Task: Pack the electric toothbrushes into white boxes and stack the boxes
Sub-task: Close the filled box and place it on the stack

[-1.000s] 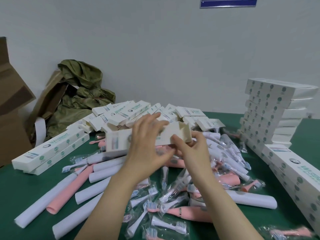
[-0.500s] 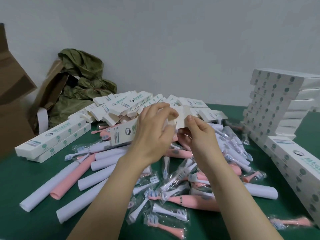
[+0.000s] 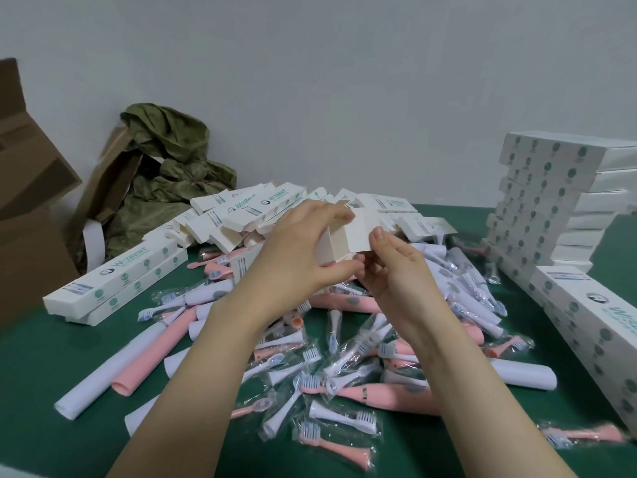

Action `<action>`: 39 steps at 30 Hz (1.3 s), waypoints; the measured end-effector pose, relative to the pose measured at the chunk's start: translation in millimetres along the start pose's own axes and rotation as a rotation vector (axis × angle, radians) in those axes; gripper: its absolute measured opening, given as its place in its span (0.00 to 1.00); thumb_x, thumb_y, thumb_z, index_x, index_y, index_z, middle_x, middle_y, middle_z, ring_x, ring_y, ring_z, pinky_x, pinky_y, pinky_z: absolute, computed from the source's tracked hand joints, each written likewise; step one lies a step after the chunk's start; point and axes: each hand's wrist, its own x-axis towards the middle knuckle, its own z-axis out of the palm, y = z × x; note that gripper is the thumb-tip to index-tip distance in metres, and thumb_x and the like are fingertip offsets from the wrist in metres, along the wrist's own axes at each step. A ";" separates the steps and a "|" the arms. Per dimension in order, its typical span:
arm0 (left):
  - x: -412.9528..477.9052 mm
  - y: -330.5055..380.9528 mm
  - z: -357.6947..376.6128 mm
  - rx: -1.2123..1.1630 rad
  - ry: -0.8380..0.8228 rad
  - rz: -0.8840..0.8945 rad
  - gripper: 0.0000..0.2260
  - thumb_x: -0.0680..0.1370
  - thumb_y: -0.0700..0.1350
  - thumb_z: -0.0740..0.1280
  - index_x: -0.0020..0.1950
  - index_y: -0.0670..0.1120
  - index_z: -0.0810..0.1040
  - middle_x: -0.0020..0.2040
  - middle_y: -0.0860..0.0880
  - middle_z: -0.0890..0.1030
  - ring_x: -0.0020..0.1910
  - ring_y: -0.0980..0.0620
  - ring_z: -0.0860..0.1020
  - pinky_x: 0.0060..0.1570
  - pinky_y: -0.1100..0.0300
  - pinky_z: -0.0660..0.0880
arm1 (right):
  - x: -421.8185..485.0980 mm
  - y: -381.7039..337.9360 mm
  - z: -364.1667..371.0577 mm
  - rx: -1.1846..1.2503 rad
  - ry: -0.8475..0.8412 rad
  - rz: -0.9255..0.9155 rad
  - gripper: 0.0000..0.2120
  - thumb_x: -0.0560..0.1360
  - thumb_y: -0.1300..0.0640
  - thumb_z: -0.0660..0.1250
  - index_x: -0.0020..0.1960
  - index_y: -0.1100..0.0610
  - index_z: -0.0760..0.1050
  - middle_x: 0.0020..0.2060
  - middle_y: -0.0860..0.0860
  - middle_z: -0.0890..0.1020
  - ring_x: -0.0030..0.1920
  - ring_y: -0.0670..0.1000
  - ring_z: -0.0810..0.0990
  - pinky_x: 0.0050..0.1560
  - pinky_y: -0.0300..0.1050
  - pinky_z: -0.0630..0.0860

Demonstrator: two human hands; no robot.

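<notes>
Both hands up over mid-bench, working one white box (image 3: 336, 243) held clear of the heap. Left hand (image 3: 300, 253) grips the box, fingers curled over its top, thumb under. Right hand (image 3: 396, 274) pinches the box's open end flap (image 3: 360, 232), thumb on the flap's face, fingers behind. Cannot tell whether anything is inside.

Under the hands, green bench (image 3: 41, 374) strewn with pink and white handles (image 3: 151, 353) and bagged brush heads (image 3: 344, 415), lying loose and overlapping. Far centre: pile (image 3: 248, 215) of unfilled boxes. Left: two closed boxes (image 3: 113, 288), one on the other. Right: tall stack (image 3: 548, 208) of boxes, with a lower row (image 3: 586, 326) running near from it. Far left: brown carton (image 3: 27, 215), olive sack (image 3: 165, 174) against the wall.
</notes>
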 end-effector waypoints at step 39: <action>-11.1 -58.5 -16.6 0.301 0.098 -0.071 0.18 0.69 0.50 0.70 0.57 0.45 0.79 0.51 0.47 0.79 0.53 0.46 0.75 0.54 0.59 0.64 | 29.9 -43.9 16.9 -0.023 0.121 -0.155 0.12 0.81 0.56 0.60 0.45 0.64 0.74 0.25 0.48 0.79 0.31 0.47 0.80 0.41 0.37 0.79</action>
